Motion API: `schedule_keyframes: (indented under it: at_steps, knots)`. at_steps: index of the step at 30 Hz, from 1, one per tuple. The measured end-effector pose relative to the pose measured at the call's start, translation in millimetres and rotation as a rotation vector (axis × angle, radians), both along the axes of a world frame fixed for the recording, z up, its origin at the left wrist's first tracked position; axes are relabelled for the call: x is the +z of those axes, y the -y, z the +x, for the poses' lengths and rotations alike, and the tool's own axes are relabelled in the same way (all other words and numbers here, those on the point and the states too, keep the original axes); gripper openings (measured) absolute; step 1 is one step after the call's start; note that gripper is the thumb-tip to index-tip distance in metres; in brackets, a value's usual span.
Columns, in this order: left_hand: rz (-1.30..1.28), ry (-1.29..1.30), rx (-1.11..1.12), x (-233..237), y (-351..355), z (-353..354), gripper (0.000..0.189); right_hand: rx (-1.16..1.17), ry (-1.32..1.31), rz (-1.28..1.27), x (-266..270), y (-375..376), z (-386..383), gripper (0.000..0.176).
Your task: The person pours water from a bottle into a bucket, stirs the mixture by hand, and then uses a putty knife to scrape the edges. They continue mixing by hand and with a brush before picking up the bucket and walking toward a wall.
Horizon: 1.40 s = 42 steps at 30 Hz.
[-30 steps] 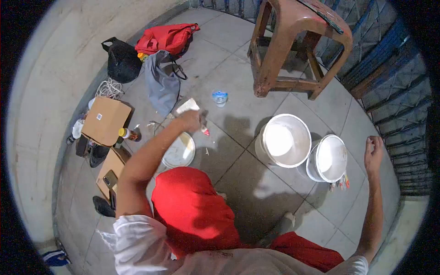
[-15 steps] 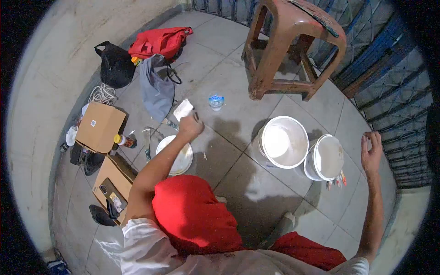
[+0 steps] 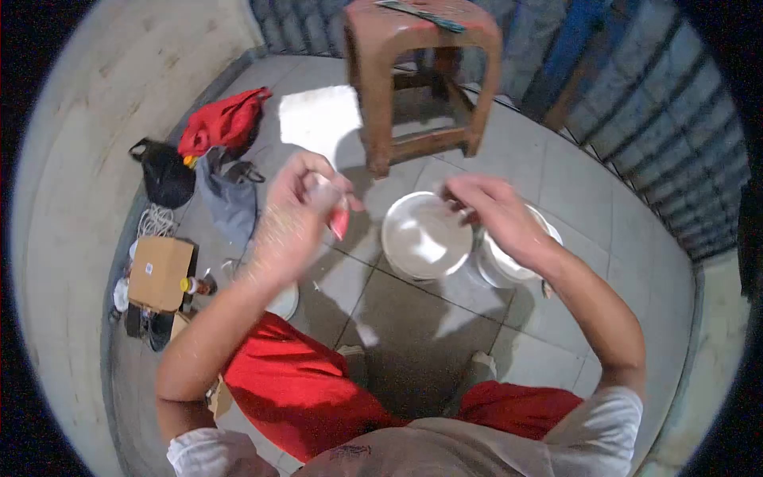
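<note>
My left hand (image 3: 298, 215) is raised at centre left, closed round a tool with a red end (image 3: 339, 221) below the fist. A broad white piece (image 3: 320, 115) above the hand looks like its blade, though blur hides where they join. My right hand (image 3: 497, 215) is above the buckets, blurred, with its fingers loosely stretched out and nothing visible in them. Beneath its fingertips is a white bucket (image 3: 427, 236); a second white bucket (image 3: 505, 266) lies partly hidden under the hand and wrist. Part of a round white lid (image 3: 284, 302) shows beside my left forearm.
A brown plastic stool (image 3: 425, 32) stands ahead, with a flat tool on top. On the left are a red bag (image 3: 226, 123), a black bag (image 3: 165, 175), a grey cloth (image 3: 226, 195), a cardboard box (image 3: 160, 274) and a yellow-capped bottle (image 3: 195, 285). A metal gate (image 3: 636, 127) runs along the right.
My left hand has risen with the white piece, which looks larger. My right hand has swung in from the far right to above the buckets. The view has shifted right, and the clear cup is no longer visible.
</note>
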<state>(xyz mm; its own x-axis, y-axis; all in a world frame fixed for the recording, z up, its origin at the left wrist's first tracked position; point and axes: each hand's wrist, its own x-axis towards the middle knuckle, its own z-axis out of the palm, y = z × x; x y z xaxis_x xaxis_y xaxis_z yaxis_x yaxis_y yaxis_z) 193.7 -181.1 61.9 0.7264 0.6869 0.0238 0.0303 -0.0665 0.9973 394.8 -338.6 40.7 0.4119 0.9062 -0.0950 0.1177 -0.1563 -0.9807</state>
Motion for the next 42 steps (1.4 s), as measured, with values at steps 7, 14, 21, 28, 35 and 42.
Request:
schedule_keyframes:
  at_steps: [7,14,21,28,35,42]
  knots:
    - [-0.195,0.138,-0.348,-41.3,75.1,47.4,0.012,0.03,-0.547,-0.003,-6.2,11.5,-24.2,0.029]
    - [0.293,-0.457,-0.731,-59.4,4.4,39.9,0.029,-0.107,0.036,-0.18,-28.6,13.5,18.8,0.03]
    - [0.588,-1.028,-0.542,-111.9,-33.8,35.3,0.044,0.375,0.896,-0.589,-57.3,-13.3,25.9,0.025]
    - [0.498,-0.935,-0.636,-161.6,-34.8,45.5,0.042,0.614,1.076,-0.73,-131.6,-61.4,-2.8,0.02]
    - [0.455,-0.903,-0.63,-170.1,-33.4,53.2,0.035,0.621,0.993,-0.668,-193.2,-62.8,-6.7,0.018]
    - [0.443,-0.792,-0.593,-168.7,-30.3,51.4,0.033,0.841,0.979,-0.841,-143.5,-73.3,1.0,0.021]
